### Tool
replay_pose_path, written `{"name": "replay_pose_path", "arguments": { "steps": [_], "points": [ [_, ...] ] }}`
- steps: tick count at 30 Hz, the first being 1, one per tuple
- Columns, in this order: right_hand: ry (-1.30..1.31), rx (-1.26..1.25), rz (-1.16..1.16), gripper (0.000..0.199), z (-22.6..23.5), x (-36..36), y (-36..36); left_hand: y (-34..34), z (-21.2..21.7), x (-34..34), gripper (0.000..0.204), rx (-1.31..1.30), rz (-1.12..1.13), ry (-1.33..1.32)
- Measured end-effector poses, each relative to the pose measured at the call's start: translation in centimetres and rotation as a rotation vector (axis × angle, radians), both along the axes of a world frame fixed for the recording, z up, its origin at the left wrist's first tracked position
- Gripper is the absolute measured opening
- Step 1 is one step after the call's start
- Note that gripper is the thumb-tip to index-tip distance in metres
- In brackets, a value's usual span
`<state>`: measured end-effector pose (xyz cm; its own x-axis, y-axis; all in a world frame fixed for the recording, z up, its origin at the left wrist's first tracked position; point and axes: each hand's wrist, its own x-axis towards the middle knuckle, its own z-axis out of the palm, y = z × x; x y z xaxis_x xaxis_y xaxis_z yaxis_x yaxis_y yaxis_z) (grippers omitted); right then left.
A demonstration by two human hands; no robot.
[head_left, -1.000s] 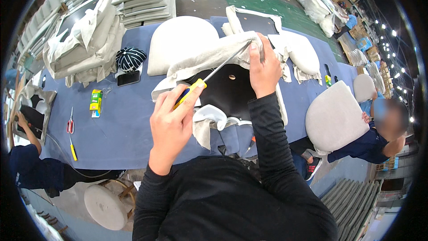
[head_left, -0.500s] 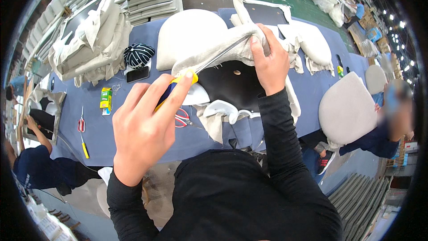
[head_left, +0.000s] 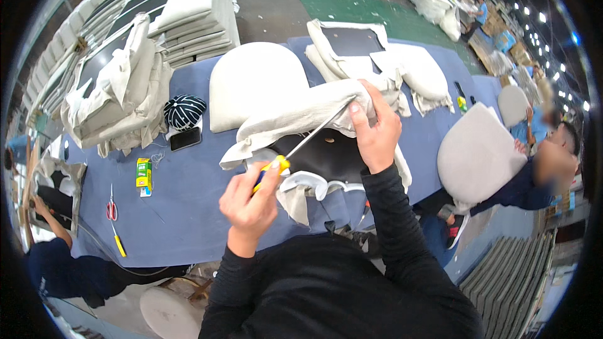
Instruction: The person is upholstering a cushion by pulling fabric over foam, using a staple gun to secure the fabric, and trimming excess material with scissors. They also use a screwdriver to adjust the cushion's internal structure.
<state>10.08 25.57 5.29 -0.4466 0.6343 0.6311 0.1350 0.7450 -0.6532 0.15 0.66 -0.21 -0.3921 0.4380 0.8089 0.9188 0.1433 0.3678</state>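
My left hand [head_left: 249, 204] is closed around the yellow and dark-blue handle of a screwdriver [head_left: 316, 135]. Its long metal shaft slants up and right to the beige fabric [head_left: 292, 113], where the tip sits at a fold beside my right thumb. My right hand [head_left: 379, 130] pinches that fold between thumb and fingers. The fabric wraps the far edge of a padded panel with a black board [head_left: 320, 158] facing up. White curved pieces [head_left: 308, 182] lie along the near edge of this board.
Finished cream cushions [head_left: 257, 85] and a fabric pile [head_left: 125, 97] lie across the blue table. To the left are a striped cap [head_left: 184, 112], phone [head_left: 186, 139], yellow-green box [head_left: 144, 176] and red-handled scissors [head_left: 112, 211]. A co-worker at right handles a grey cushion [head_left: 480, 154]; another works at far left.
My left hand, with the screwdriver, has moved right and down, away from the camera, and now covers the scissors beside the panel. My right hand keeps its pinch. The view has shifted slightly.
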Motion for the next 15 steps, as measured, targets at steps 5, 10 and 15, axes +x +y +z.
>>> {"name": "replay_pose_path", "arguments": {
  "steps": [5,10,15],
  "points": [
    [-0.007,0.012,-0.02,0.044,0.8,-1.7,-1.3,3.5,-4.8,1.9,0.042,0.198,-0.175,-0.723],
    [0.019,0.03,-0.032,0.043,0.0,-0.5,0.7,3.0,-4.8,-0.8,0.041,0.052,-0.099,-0.193],
    [0.004,0.025,-0.027,0.043,0.3,-2.9,2.2,8.1,-7.5,3.3,0.043,0.377,-0.603,-1.5]
  ]
}}
